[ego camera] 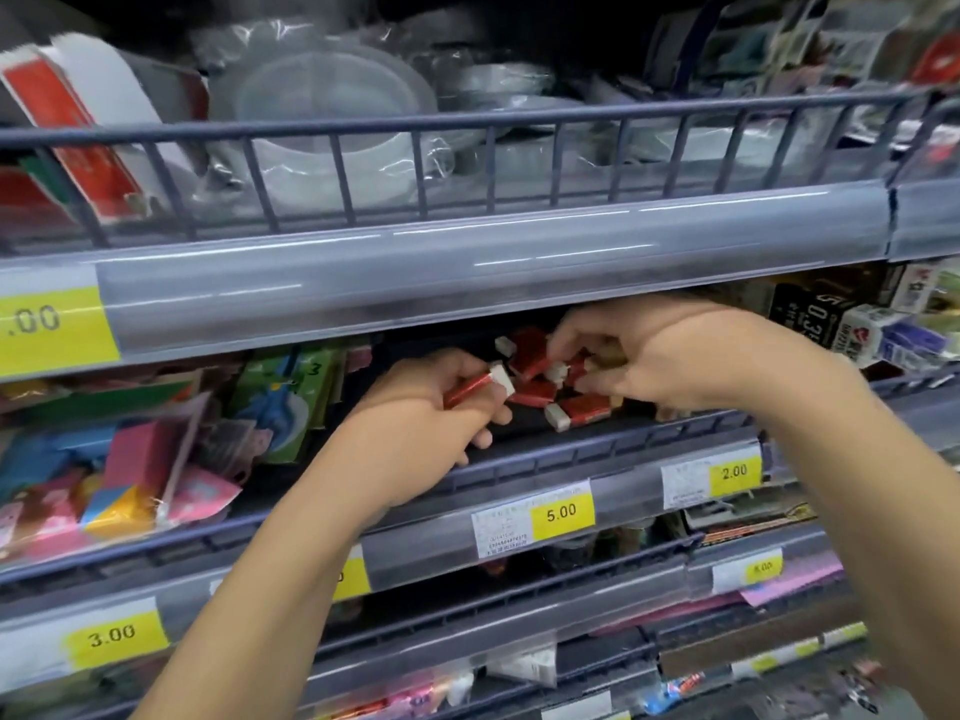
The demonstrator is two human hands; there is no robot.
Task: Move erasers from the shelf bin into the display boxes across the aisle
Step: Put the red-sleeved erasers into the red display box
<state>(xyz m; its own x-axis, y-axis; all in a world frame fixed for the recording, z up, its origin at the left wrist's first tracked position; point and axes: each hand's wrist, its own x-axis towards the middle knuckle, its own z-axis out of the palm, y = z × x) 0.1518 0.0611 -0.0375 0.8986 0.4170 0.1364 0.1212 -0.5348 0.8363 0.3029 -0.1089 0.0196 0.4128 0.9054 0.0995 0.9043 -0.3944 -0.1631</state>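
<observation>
Left hand [421, 407] fingers grip eraser [480, 383] | right hand [660, 356] fingers pinch erasers [558, 371] | tag [561, 513] "5.00"

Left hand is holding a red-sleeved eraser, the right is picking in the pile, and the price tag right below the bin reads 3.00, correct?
Not quite. In the head view the price tag below the bin reads 5.00. The rest holds: the left hand holds a red-sleeved eraser, and the right hand picks in the pile.

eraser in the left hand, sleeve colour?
Red sleeve, white eraser end showing, gripped by the left hand. Head view.
</observation>
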